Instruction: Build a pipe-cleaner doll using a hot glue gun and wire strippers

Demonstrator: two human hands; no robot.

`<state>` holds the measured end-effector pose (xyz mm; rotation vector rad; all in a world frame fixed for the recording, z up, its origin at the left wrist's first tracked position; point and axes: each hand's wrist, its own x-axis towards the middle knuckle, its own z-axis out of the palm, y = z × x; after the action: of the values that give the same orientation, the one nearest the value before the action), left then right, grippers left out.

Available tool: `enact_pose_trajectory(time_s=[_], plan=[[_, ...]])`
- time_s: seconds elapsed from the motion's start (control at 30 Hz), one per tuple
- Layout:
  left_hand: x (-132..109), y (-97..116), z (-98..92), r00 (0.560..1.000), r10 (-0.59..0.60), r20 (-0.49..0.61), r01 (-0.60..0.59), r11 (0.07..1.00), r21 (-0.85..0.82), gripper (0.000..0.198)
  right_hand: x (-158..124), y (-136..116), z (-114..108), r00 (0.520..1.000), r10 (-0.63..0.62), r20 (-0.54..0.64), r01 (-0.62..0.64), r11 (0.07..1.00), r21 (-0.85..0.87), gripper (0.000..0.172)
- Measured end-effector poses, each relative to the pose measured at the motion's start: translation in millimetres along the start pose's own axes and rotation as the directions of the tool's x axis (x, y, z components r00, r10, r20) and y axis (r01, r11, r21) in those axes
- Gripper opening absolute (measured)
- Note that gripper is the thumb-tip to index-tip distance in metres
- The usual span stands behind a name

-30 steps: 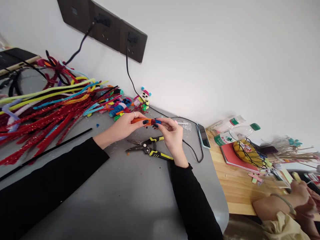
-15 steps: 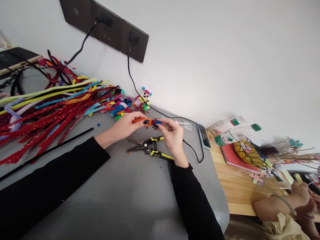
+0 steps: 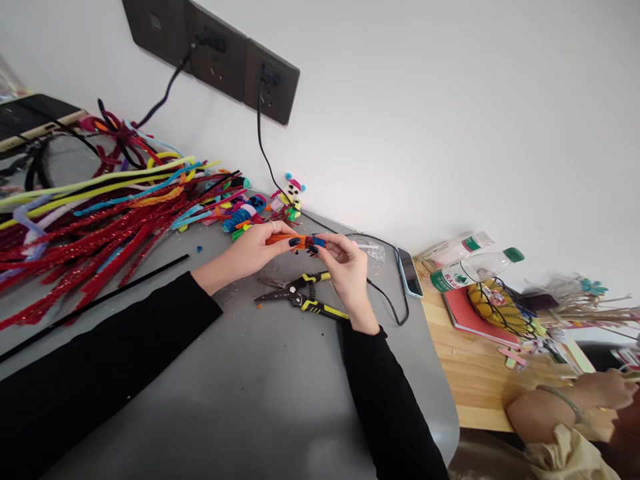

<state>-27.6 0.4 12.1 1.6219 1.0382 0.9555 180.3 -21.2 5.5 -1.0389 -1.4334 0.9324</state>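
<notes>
Between my two hands is a small pipe-cleaner figure (image 3: 301,242), orange at its left and dark red and blue at its right. My left hand (image 3: 260,247) pinches the orange part between thumb and fingers. Closed on the blue end is my right hand (image 3: 347,267), its thumb and fingertips pressed together. Fingers cover much of the figure. Just below lie wire-cutting pliers (image 3: 296,297) with black and yellow handles, their jaws apart. Finished-looking pipe-cleaner figures (image 3: 245,215) stand and lie beyond my left hand, one with a panda-like head (image 3: 290,193) against the wall.
A heap of coloured pipe cleaners (image 3: 125,207) covers the left side, with a black one (image 3: 150,273) in front. Cables run from wall sockets (image 3: 215,60). A phone (image 3: 409,272) lies at the right edge. Bottles (image 3: 455,275) and another person's arm (image 3: 545,407) are on the wooden table (image 3: 465,373).
My hands keep nearly the same hold on the figure. The view has shifted very slightly. At the right, the other person's hand has moved.
</notes>
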Motion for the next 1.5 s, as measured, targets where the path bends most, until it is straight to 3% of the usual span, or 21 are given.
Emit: enact_pose_trajectory(time_s=[0.23,0.43,0.53,0.8,1.17,1.3,1.5], plan=[[0,-3,0.2,0.999,-0.052,-0.011,0.051,0.997,-0.057,0.044,-1,-5,1,0.999,-0.047,-0.014,0.047,0.999,-0.003,0.047],[2,-9,2.1,0.992,-0.115,-0.043,0.097,0.95,-0.297,0.053,0,-7,0,0.967,-0.081,-0.243,0.07,0.996,-0.055,0.029],[1,-8,3.2,0.99,-0.136,-0.044,0.114,0.937,-0.331,0.059,0,-6,1,0.958,-0.06,-0.281,0.038,0.996,-0.084,0.022],[0,-6,5.2,0.992,-0.109,0.056,0.119,0.962,-0.246,0.06,-1,-4,4,0.977,-0.134,-0.167,0.108,0.982,-0.153,0.024],[2,-10,4.7,0.984,-0.072,0.165,0.071,0.997,0.008,0.064,-1,-8,3,0.981,0.013,-0.195,-0.022,0.999,-0.044,0.049],[0,-10,10.0,0.968,-0.014,0.252,0.002,0.999,0.05,0.058,1,-3,7,0.992,0.047,-0.12,-0.037,0.996,0.08,0.055],[-5,-6,14.7,0.936,-0.025,0.35,0.013,0.999,0.035,0.05,-2,-1,12,0.995,0.1,-0.026,-0.094,0.979,0.182,0.05]])
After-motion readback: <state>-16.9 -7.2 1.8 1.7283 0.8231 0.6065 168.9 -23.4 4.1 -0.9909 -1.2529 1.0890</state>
